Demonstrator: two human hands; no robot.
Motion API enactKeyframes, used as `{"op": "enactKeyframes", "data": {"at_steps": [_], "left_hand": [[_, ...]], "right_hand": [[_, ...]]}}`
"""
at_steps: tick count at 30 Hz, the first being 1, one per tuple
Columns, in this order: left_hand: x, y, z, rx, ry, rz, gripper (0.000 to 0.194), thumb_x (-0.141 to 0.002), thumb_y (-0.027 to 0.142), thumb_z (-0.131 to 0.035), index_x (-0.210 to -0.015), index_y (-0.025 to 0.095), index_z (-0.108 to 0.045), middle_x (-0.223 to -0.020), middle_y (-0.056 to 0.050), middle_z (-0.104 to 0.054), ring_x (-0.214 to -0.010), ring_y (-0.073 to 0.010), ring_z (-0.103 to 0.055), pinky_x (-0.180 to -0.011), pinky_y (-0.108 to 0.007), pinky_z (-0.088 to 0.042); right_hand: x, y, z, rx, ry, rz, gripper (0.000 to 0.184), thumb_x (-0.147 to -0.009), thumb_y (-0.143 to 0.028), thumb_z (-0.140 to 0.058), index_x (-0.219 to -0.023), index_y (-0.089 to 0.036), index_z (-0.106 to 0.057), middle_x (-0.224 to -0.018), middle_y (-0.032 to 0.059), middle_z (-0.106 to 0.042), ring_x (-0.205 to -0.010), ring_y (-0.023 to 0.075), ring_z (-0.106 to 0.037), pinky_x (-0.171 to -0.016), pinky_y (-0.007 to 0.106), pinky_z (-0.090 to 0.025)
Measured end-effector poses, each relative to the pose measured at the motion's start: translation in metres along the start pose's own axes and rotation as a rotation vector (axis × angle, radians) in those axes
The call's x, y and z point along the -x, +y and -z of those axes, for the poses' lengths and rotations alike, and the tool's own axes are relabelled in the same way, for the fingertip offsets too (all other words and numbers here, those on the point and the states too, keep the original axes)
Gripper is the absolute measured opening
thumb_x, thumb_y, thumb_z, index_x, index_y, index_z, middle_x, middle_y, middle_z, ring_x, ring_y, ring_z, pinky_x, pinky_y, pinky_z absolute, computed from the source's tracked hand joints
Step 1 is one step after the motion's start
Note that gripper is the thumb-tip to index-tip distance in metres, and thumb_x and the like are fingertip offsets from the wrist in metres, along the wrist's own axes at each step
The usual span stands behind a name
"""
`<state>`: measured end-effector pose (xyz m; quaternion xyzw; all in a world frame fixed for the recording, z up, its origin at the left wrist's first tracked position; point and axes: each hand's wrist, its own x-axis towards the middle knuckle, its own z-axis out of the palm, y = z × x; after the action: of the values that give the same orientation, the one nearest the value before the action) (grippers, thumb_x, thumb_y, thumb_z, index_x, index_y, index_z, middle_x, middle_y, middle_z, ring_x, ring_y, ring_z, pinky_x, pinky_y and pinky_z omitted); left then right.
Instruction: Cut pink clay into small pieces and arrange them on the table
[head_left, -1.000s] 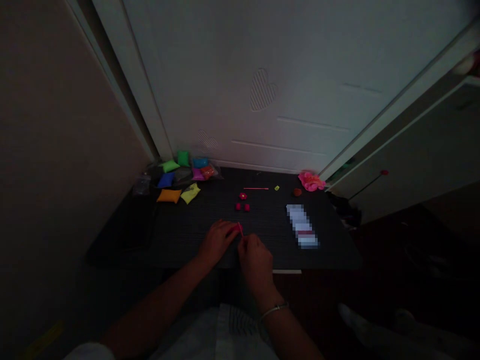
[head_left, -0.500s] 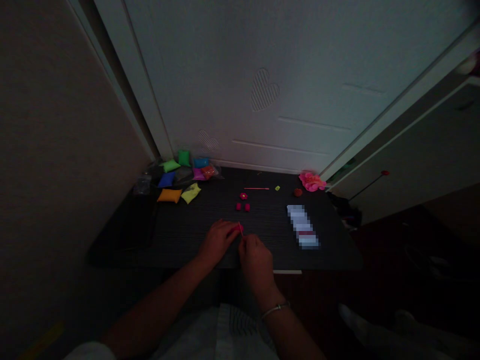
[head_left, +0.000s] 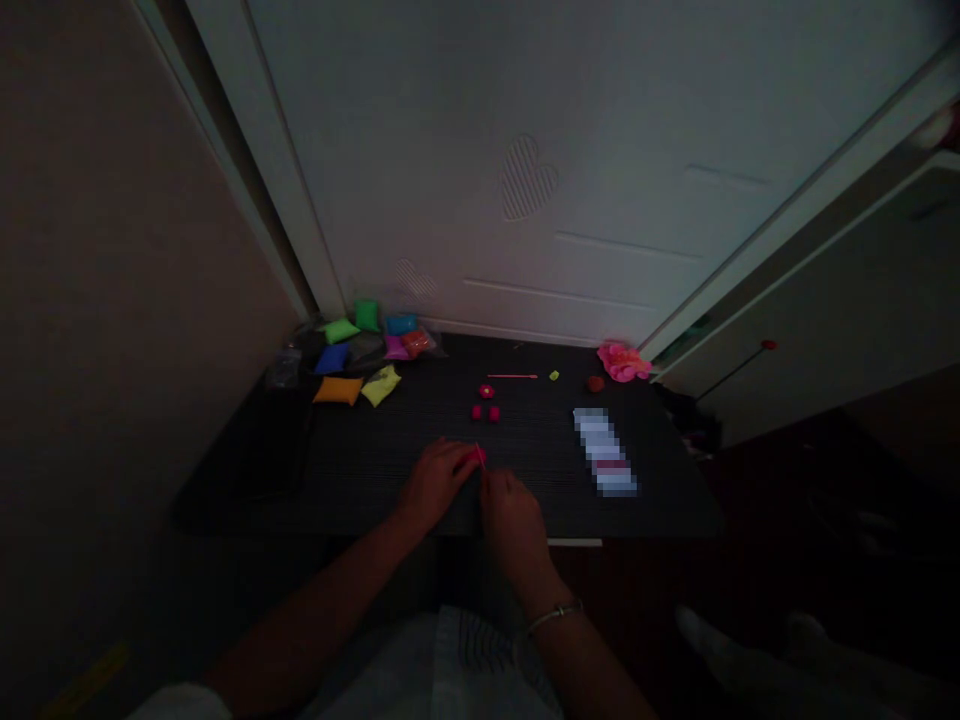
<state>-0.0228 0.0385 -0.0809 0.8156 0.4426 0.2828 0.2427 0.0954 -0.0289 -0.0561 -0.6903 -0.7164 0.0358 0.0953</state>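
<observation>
My left hand [head_left: 437, 482] rests on the dark table with its fingertips closed on a small pink piece of modelling clay [head_left: 472, 457]. A thin light stick [head_left: 481, 457] is pinched in my right hand [head_left: 516, 522], its upper end lying across the clay's right part. Just beyond my hands sit two small pink clay lumps [head_left: 476, 412] side by side. Behind them is a pink clay flower [head_left: 487, 391] with a pale centre. Farther back lies a thin pink stick tool [head_left: 512, 376].
Coloured clay packets, among them an orange one [head_left: 338, 391] and a yellow one [head_left: 381, 385], lie at the table's back left. A blurred-out phone-like slab [head_left: 604, 452], a reddish-brown lump [head_left: 595, 384], a yellow bit [head_left: 554, 375] and a pink ruffled flower [head_left: 624, 363] are on the right.
The back of my right hand and its wrist have shifted slightly to the right, the stick still touching the clay. My left hand and the objects on the table stay put.
</observation>
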Motion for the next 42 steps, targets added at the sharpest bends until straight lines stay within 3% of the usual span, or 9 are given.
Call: {"op": "enactKeyframes", "data": {"at_steps": [7,23,33,42], "left_hand": [[0.000,0.000,-0.001,-0.005,0.012,-0.010,0.018,-0.082,0.028,-0.050,-0.095,0.021,-0.060,-0.094,-0.001,-0.065,-0.089,-0.0153,-0.057,-0.094,-0.036,-0.036],[-0.001,0.003,0.001,-0.012,0.009,0.008,0.019,-0.080,0.028,-0.053,-0.095,0.020,-0.061,-0.093,-0.002,-0.065,-0.089,-0.0162,-0.057,-0.091,-0.035,-0.039],[0.000,0.003,0.002,-0.026,0.000,0.012,0.019,-0.080,0.027,-0.053,-0.097,0.021,-0.061,-0.095,-0.002,-0.064,-0.090,-0.0170,-0.056,-0.088,-0.034,-0.040],[0.000,0.002,0.000,-0.025,0.039,-0.016,0.017,-0.080,0.029,-0.052,-0.093,0.021,-0.061,-0.092,-0.002,-0.064,-0.088,-0.0158,-0.057,-0.090,-0.035,-0.038]], "right_hand": [[0.001,0.000,0.006,0.032,-0.048,0.050,0.022,-0.080,-0.002,-0.041,-0.095,-0.014,-0.053,-0.087,0.0071,-0.058,-0.079,0.0173,-0.055,-0.069,0.027,-0.043],[-0.005,-0.003,0.010,0.060,-0.134,0.084,0.024,-0.079,0.000,-0.039,-0.093,-0.011,-0.055,-0.087,0.0087,-0.059,-0.079,0.0186,-0.056,-0.068,0.029,-0.046],[-0.010,-0.004,0.014,0.079,-0.163,0.057,0.023,-0.080,-0.002,-0.039,-0.094,-0.012,-0.055,-0.087,0.0093,-0.059,-0.079,0.0183,-0.057,-0.068,0.028,-0.045],[0.004,-0.005,0.013,0.076,-0.164,0.030,0.026,-0.079,0.000,-0.037,-0.094,-0.012,-0.054,-0.088,0.0101,-0.059,-0.079,0.0187,-0.057,-0.067,0.028,-0.045]]}}
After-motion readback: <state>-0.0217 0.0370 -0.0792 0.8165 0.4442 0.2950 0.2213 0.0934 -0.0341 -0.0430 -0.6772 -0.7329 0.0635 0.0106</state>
